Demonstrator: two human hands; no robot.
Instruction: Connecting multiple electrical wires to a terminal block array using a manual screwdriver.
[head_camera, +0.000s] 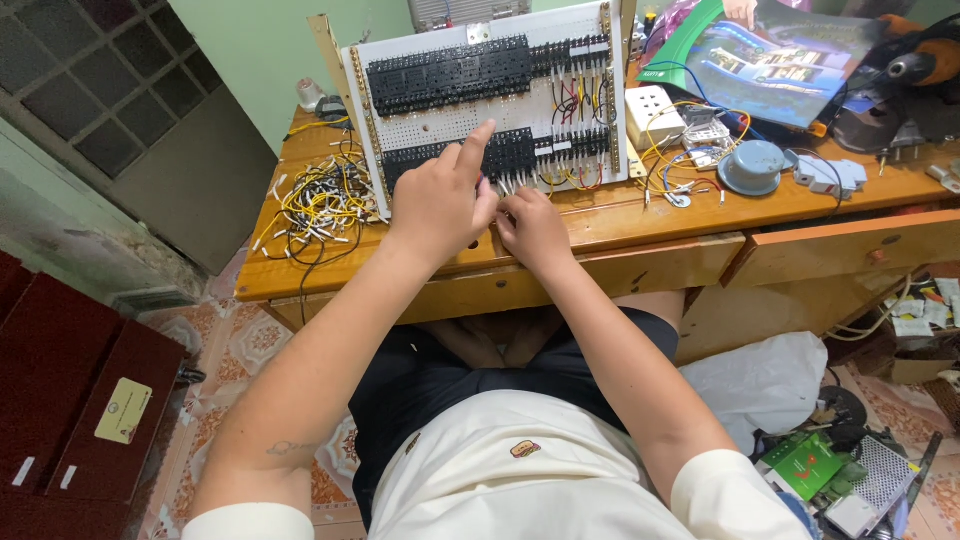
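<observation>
at the panel (440, 120), hands (440, 200) wiring

Head camera looks steeply down, close over desk (620, 215).

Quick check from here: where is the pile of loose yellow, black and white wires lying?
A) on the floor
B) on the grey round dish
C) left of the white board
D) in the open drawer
C: the loose wires lie on the wooden desk, left of the white board.
</observation>
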